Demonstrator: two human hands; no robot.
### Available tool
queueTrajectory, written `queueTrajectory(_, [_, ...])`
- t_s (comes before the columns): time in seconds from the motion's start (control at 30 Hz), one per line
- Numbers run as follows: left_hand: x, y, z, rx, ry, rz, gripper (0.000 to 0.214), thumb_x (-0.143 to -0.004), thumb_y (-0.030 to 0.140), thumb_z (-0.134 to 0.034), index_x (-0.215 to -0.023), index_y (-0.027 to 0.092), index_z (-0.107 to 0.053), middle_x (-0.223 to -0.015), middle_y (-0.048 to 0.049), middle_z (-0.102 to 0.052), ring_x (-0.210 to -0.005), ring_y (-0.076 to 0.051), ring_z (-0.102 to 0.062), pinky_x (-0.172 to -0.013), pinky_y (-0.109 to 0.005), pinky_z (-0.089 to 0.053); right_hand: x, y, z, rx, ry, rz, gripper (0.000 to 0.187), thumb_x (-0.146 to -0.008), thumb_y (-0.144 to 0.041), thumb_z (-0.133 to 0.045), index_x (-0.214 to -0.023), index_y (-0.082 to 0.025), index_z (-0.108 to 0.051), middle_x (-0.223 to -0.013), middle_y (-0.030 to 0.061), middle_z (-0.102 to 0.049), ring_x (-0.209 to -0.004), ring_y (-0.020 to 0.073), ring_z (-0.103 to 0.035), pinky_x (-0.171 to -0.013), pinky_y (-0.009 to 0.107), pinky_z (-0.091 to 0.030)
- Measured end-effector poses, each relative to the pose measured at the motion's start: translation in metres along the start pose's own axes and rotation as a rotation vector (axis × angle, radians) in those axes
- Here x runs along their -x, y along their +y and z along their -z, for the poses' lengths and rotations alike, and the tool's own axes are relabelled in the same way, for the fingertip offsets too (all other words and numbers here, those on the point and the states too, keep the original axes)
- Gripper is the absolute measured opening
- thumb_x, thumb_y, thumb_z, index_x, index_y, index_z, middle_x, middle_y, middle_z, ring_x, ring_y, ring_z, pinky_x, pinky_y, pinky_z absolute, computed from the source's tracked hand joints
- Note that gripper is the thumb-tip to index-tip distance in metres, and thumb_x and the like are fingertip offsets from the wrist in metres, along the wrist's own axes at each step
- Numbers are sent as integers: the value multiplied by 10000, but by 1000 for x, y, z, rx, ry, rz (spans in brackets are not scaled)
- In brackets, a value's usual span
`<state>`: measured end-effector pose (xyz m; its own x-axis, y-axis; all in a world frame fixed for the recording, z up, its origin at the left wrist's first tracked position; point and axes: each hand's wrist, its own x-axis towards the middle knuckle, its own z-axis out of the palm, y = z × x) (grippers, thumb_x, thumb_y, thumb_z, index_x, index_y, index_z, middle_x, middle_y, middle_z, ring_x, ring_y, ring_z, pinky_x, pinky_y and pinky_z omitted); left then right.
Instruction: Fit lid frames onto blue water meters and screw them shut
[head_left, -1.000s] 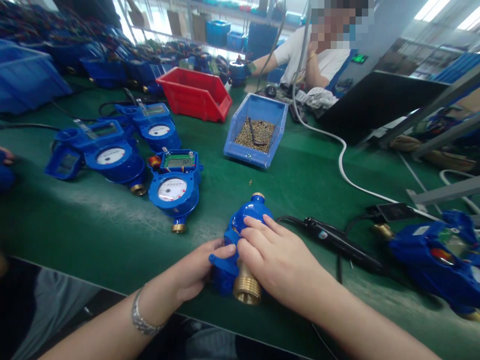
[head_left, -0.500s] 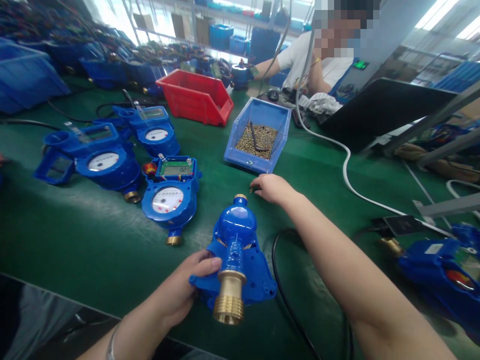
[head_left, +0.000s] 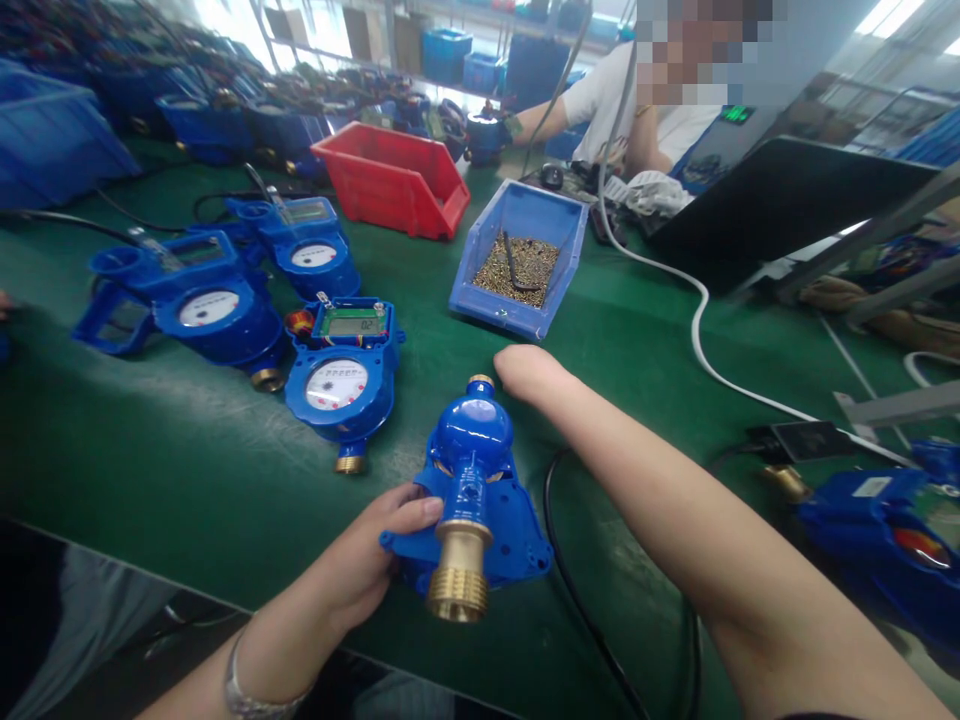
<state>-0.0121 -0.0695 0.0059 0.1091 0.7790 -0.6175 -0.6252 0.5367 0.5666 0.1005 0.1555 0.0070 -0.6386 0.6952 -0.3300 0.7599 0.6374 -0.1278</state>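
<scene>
My left hand (head_left: pixel 379 550) grips a blue water meter (head_left: pixel 474 440) by the side of its housing, thumb on top. The meter is turned underside up, its threaded brass end (head_left: pixel 459 585) pointing toward me and a smaller brass end facing away. My right hand (head_left: pixel 529 372) is just beyond the far end of this meter, in front of the blue screw bin (head_left: pixel 501 316). Its fingers are curled under and closed, with the tips hidden, so what they hold cannot be made out. Small brass screws (head_left: pixel 536 262) and a black hex key (head_left: pixel 511 262) lie in the bin.
Left of me stand several blue meters, one with an open display (head_left: pixel 352 322). A red bin (head_left: pixel 390 180) sits behind them. A black cable (head_left: pixel 570 570) and a white cable (head_left: pixel 701 330) cross the green table. Another meter (head_left: pixel 877 520) lies right; a person (head_left: pixel 600 110) sits opposite.
My right hand has turned so that its fingers, which held something small and brass-coloured, no longer show. My left hand still holds the meter. The view has shifted slightly.
</scene>
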Motion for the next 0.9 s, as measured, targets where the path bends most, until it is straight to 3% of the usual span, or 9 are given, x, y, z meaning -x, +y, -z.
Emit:
queueTrajectory(0.17, [0, 1, 1, -26, -1, 24, 331, -578, 384, -812, -758, 148, -665, -707, -27, -675, -650, -151, -602, -660, -244, -474, 56, 5, 7, -186, 130, -35, 68, -849, -120, -568, -866, -111, -633, -844, 60, -666, -809, 164, -629, -735, 273, -493])
queueTrajectory(0.27, [1, 2, 2, -38, 2, 30, 318, -582, 381, -811, -745, 148, -670, -694, -24, -674, -631, -140, -590, -637, -230, -462, 95, -1, 6, -337, 103, 24, 67, -811, -105, -612, -800, -149, -661, -747, -6, -674, -688, 115, -627, -651, 203, -481])
queueTrajectory(0.4, [1, 2, 2, -42, -2, 36, 309, -579, 382, -817, -742, 155, -685, -696, -18, -676, -626, -128, -581, -614, -210, -453, 128, -12, -4, -438, 106, 88, 120, -801, -67, -623, -802, -165, -692, -784, -5, -678, -743, 115, -633, -704, 211, -482])
queueTrajectory(0.63, [-2, -1, 5, -47, 44, 58, 247, -582, 311, -814, -709, 139, -691, -659, -10, -657, -595, -121, -561, -604, -212, -448, 137, -23, -19, -379, 174, 256, 139, -824, -60, -591, -818, -136, -708, -812, 48, -648, -780, 142, -601, -731, 237, -466])
queueTrajectory(0.9, [0, 1, 3, -62, 39, 49, 264, -599, 319, -792, -746, 126, -689, -723, -34, -682, -647, -147, -595, -661, -243, -478, 143, -35, -23, -179, 139, 241, 217, -885, -103, -495, -847, -116, -708, -780, 89, -586, -701, 174, -520, -631, 277, -406])
